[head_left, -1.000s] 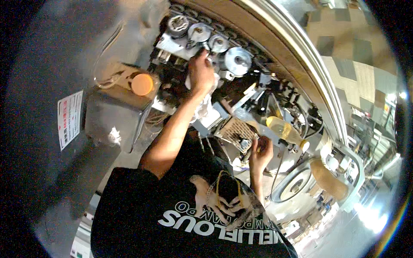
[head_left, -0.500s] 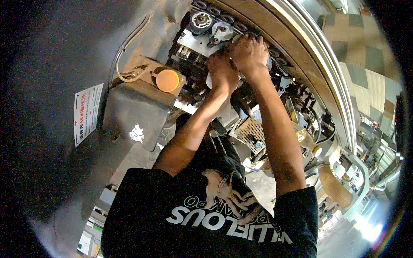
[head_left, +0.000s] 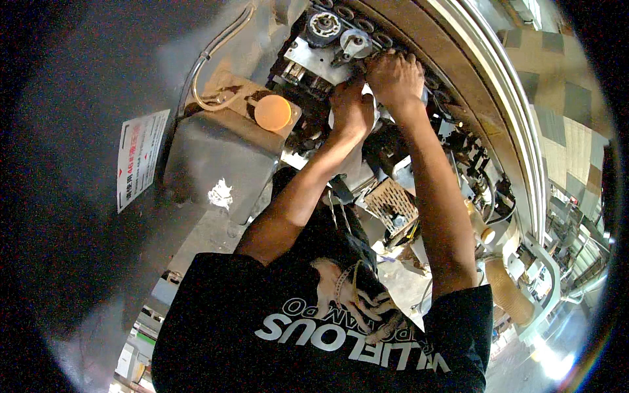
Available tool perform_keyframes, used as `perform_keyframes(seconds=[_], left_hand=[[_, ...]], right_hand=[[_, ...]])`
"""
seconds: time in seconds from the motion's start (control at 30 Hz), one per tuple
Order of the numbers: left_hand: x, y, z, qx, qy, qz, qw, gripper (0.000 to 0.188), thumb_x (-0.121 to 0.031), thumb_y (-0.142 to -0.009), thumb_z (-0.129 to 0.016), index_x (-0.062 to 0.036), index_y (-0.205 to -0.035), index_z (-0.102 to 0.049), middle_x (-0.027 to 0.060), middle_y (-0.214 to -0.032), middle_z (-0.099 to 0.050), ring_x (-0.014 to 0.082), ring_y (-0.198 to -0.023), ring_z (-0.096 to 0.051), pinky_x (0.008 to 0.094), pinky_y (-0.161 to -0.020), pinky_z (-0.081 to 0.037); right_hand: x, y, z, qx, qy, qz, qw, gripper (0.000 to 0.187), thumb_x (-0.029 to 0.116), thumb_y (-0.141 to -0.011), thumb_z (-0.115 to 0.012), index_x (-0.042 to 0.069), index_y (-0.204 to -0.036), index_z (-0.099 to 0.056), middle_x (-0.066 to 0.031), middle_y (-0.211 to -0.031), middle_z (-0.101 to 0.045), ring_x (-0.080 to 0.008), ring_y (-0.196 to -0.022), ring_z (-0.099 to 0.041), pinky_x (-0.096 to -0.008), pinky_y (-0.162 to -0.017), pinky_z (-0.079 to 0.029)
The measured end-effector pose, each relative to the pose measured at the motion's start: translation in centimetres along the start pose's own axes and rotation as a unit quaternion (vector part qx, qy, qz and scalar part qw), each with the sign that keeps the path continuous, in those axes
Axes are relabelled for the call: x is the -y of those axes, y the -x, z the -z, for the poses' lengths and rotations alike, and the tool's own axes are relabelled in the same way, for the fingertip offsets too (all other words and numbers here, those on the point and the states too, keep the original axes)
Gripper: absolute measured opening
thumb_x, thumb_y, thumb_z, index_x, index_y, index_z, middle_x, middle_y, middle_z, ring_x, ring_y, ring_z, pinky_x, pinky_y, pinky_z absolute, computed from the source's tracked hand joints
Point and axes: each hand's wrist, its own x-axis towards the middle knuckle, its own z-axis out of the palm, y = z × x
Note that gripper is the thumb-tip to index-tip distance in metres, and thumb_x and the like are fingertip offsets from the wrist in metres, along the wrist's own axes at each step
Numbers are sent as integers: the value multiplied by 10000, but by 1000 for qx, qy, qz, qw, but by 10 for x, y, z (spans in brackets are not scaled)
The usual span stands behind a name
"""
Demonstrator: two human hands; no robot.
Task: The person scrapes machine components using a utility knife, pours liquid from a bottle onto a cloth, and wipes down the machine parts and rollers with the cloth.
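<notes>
The right hand (head_left: pixel 393 77) has come up beside the left hand (head_left: pixel 352 108), which grips a crumpled white cloth (head_left: pixel 373 111), both curled against the round silver metal feeder wheels (head_left: pixel 357 40), suggesting close two-handed work there.

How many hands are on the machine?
2. The left hand rests on the machine's dark middle; the right hand is just above it at the row of round metal parts. No others show.

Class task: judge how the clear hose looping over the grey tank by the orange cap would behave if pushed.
The hose curves loosely, so it probably bends and springs back. It looks thin and light. Its ends seem fixed near the tank, so it likely wouldn't shift far.
</notes>
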Motion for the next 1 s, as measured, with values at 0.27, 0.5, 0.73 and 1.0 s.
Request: perform_keyframes(seconds=[0.27, 0.5, 0.73, 1.0], left_hand=[[10, -10, 1, 24, -4, -32, 999, 479, -46, -788, -596, -69, -1266, -609, 213, -1088, -685, 451, -979, -606, 528, -901, -469], [27, -7, -3, 4, 26, -74, 997, 464, -12, -781, -597, -60, -1242, -609, 207, -1149, -666, 459, -973, -602, 520, -897, -470], [35, 5, -9, 36, 49, -103, 993, 413, -30, -810, -597, -21, -1223, -609, 240, -1046, -668, 464, -981, -591, 534, -890, -456], [27, -19, -10, 41, 45, -102, 993, 397, 7, -817, -567, -58, -1201, -643, 216, -1075, -689, 442, -1001, -603, 519, -930, -454]], right_hand=[[4, -4, -1, -47, -35, 85, 995, 744, 517, -948, -470, -82, -1389, -464, -286, -1332, -568, -478, -1302, -473, -542, -1099, -379], [9, 2, -20, -132, 19, 67, 989, 708, 493, -961, -455, -70, -1390, -480, -257, -1343, -561, -466, -1292, -469, -567, -1087, -361], [-8, -8, -45, 12, -42, 19, 999, 858, 500, -935, -570, 1, -1558, -255, -195, -1626, -245, -411, -1516, -150, -502, -1244, -130], [-9, -4, -35, -221, 38, 107, 969, 594, 392, -925, -499, -66, -1301, -514, -245, -1287, -571, -418, -1188, -537, -513, -1012, -417]])
